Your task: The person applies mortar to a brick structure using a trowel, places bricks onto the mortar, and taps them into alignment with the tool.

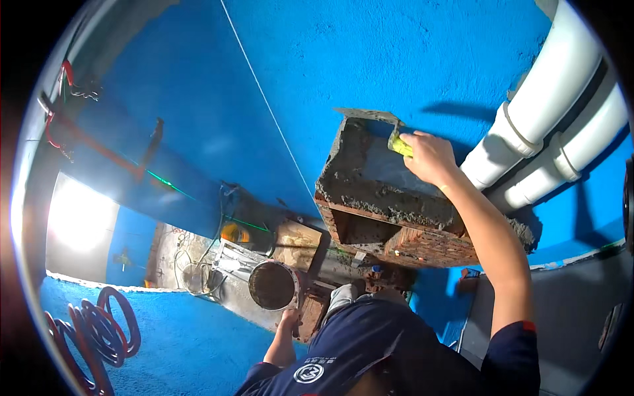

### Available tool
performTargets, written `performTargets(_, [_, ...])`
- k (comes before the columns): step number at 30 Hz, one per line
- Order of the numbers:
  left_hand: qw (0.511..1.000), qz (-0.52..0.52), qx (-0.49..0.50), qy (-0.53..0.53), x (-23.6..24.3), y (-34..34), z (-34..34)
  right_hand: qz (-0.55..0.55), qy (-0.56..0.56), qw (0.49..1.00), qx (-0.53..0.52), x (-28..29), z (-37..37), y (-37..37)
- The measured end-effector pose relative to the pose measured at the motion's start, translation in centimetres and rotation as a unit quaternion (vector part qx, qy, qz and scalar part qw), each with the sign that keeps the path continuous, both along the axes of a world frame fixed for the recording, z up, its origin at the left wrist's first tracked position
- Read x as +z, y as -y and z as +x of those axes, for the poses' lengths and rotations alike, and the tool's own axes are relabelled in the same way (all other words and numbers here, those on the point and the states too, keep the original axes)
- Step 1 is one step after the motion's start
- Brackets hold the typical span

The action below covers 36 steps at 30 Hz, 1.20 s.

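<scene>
Right hand (430,158) grips the trowel (401,146) at the far edge of the brick box (389,202).
Left hand (288,321) is at the bucket (296,284) (whether it grips, I cannot tell), probably placed near for easy reach.

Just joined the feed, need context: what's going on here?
A person's right hand holds a yellow-handled trowel at the top of a brick box against the blue wall. Rough grey mortar coats the box's upper edges. The left hand is at a bucket below; its grip is unclear.
</scene>
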State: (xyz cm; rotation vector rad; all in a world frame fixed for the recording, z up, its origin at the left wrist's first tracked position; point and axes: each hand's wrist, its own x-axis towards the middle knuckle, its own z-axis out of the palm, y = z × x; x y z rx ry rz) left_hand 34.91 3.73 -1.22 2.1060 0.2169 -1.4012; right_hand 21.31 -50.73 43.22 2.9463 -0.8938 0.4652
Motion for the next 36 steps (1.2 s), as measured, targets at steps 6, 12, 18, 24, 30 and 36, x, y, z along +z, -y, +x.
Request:
performTargets(6, [0.998,0.008,0.042,-0.045,-1.9,-5.7,-2.7,-0.041,-0.034,0.998,0.020,-2.5,5.4,3.7])
performTargets(12, [0.986,-0.114,0.117,-0.043,7.3,-8.9,-8.8,-0.027,-0.056,0.996,0.068,-6.0,4.5,0.5])
performTargets(18, [0.980,-0.156,0.123,-0.016,11.4,-6.9,-8.3,-0.022,-0.094,0.992,0.085,-5.6,-0.5,-6.3])
performTargets(24, [0.996,0.030,0.076,-0.042,0.0,-5.5,-4.1,0.087,-0.121,0.985,0.084,-3.1,-3.8,-11.6])
performTargets(30, [0.998,-0.005,0.063,-0.021,-0.7,-2.5,-1.7,0.045,-0.057,0.994,0.078,-0.4,-3.3,-8.0])
performTargets(36, [0.998,0.024,0.058,-0.019,0.5,-3.7,-2.7,-0.119,-0.003,0.980,0.160,-0.3,3.3,-1.8])
